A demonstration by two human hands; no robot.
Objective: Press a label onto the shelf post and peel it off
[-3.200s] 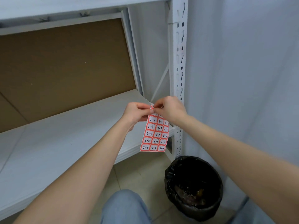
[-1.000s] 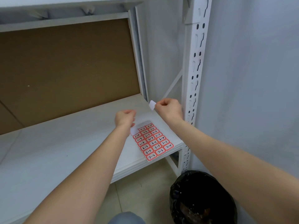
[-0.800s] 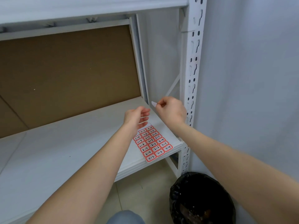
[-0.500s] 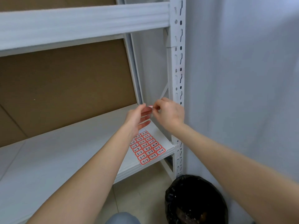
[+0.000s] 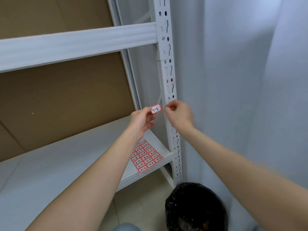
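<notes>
My left hand [image 5: 142,121] pinches a single red-bordered sticker [image 5: 156,109] marked 4-8, holding it up in front of the white slotted upright post [image 5: 168,67]. My right hand [image 5: 179,114] is just to the right of the sticker, fingers curled with thumb and forefinger close together; whether it holds anything I cannot tell. The sticker sheet [image 5: 146,155] with several numbered red labels lies flat on the white shelf board [image 5: 58,165] near its right front corner, partly hidden by my left forearm.
A white horizontal beam [image 5: 78,44] crosses above at the upper shelf level. Brown backing board [image 5: 66,100] closes the rear. A bin lined with a black bag [image 5: 195,207] stands on the tiled floor below the post. A pale wall runs along the right.
The sheet went from both hands down onto the shelf. The peeled sticker passed from my right hand to my left, face now showing. The view tilted upward, revealing the upper beam.
</notes>
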